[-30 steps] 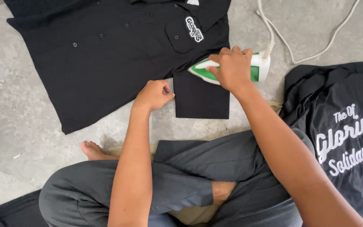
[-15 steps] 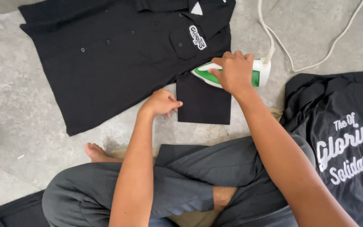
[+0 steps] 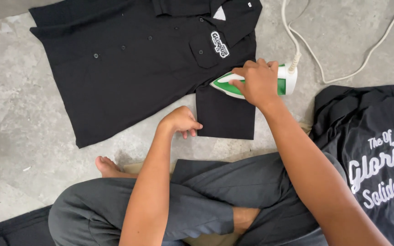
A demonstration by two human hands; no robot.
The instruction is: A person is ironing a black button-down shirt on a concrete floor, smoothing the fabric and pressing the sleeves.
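Note:
A black button-up shirt lies spread flat on the concrete floor, with a white patch on its chest pocket. Its short sleeve points toward me. My right hand grips a green and white clothes iron that rests at the top of that sleeve, tip pointing left. My left hand is curled, with its fingertips touching the sleeve's lower left edge. I sit cross-legged in grey trousers.
The iron's white cord loops over the floor at the upper right. A black T-shirt with white lettering lies crumpled at the right. More dark cloth shows at the lower left. My bare foot rests near the shirt's hem.
My view has shifted slightly, so the shirt sits a little lower in frame. My left hand has stayed at the sleeve's lower left corner, and the iron stays at the sleeve's top.

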